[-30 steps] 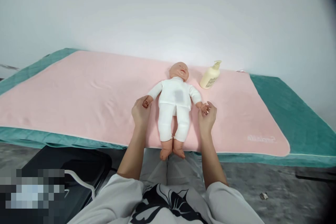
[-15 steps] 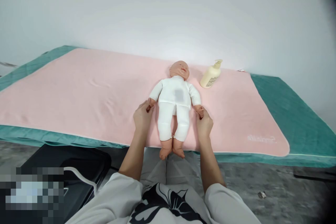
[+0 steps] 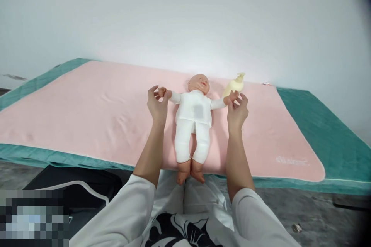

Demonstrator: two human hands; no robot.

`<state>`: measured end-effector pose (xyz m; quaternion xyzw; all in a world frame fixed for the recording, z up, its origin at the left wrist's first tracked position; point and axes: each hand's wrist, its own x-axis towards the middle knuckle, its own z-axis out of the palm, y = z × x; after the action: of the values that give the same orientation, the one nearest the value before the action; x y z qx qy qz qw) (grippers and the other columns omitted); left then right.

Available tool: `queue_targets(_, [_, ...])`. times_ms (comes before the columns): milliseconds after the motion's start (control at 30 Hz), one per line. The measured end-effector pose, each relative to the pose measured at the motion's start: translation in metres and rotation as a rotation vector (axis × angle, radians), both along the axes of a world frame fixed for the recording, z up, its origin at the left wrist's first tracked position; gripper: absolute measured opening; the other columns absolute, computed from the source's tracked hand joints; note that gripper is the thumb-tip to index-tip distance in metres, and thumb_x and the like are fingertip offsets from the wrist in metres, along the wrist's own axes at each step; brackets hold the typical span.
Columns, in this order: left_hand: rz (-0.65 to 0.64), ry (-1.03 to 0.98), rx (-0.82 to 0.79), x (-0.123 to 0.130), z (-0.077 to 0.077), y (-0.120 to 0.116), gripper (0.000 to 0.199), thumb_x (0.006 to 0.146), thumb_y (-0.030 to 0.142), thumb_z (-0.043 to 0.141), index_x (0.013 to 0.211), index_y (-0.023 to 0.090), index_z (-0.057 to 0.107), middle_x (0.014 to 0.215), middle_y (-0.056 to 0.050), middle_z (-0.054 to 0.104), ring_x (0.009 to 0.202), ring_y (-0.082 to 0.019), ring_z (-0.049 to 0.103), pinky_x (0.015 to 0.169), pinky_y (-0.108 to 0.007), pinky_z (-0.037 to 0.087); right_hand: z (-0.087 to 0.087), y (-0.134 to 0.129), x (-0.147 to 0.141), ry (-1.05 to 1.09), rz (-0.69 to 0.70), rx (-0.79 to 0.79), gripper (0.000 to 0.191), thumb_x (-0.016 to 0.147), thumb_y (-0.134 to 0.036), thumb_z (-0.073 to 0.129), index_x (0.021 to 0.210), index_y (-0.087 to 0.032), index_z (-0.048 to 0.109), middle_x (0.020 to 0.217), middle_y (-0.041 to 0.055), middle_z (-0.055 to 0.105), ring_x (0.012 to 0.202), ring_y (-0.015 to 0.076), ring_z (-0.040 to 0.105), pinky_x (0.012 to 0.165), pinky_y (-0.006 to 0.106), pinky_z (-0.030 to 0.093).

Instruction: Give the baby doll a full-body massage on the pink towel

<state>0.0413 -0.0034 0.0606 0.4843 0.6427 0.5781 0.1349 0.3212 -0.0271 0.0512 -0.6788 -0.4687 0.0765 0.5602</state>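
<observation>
A baby doll point(image 3: 193, 112) in a white suit lies face up on a pink mat point(image 3: 116, 104), its head toward the wall and its bare feet over the near edge. Its arms are stretched out sideways. My left hand point(image 3: 158, 102) holds the doll's hand on the left, fingers curled round it. On the other side, my right hand point(image 3: 238, 110) grips the doll's other hand between thumb and fingers. Just behind that hand stands a pale yellow pump bottle point(image 3: 237, 83), partly hidden by it.
The pink mat lies over a green cover point(image 3: 327, 131) on the table, against a pale wall point(image 3: 185, 15). Below the left front edge is a black object point(image 3: 95, 177) with a white cable. A small item point(image 3: 296, 227) lies on the grey floor.
Both my hands have moved up and outward, raising the doll's arms from beside its body to about shoulder height. The doll's right-hand-side arm now overlaps the bottle in view.
</observation>
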Motion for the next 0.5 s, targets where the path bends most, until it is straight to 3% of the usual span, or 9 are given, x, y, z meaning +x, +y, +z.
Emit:
queue_targets(133, [0.010,0.042,0.009,0.028,0.008,0.045,0.050,0.095,0.030,0.052,0.142,0.024,0.037,0.127,-0.010,0.066,0.109,-0.017,0.069,0.092,-0.029,0.054,-0.005,0.053,0.002,-0.090,0.144,0.027,0.063,0.085,-0.028,0.050,0.146,-0.018,0.039,0.143,0.0157,0.058,0.120,0.0257,0.066,0.103,0.047,0.053])
queue_targets(267, [-0.030,0.079,-0.050,0.048,0.002,0.076,0.046,0.098,0.033,0.048,0.142,0.024,0.038,0.132,-0.010,0.064,0.114,-0.018,0.067,0.094,-0.031,0.053,-0.018,0.086,-0.003,-0.231,0.287,-0.009,0.067,0.088,-0.023,0.044,0.152,-0.015,0.029,0.155,0.0185,0.044,0.142,0.0248,0.047,0.116,0.048,0.043])
queue_targets(400, [-0.132,0.245,-0.152,0.052,-0.008,0.096,0.057,0.096,0.029,0.050,0.151,0.024,0.037,0.137,-0.012,0.061,0.122,-0.025,0.062,0.098,-0.037,0.051,-0.032,0.107,-0.005,-0.309,0.300,-0.063,0.064,0.090,-0.025,0.039,0.153,-0.015,0.031,0.155,0.0173,0.044,0.144,0.0252,0.042,0.122,0.050,0.034])
queue_targets(500, [-0.138,0.360,-0.278,0.050,-0.014,0.109,0.064,0.095,0.032,0.050,0.156,0.024,0.033,0.138,-0.016,0.058,0.125,-0.029,0.060,0.099,-0.039,0.049,-0.045,0.120,-0.005,-0.321,0.301,-0.074,0.059,0.090,-0.026,0.038,0.148,-0.016,0.039,0.150,0.0157,0.050,0.140,0.0259,0.047,0.121,0.050,0.035])
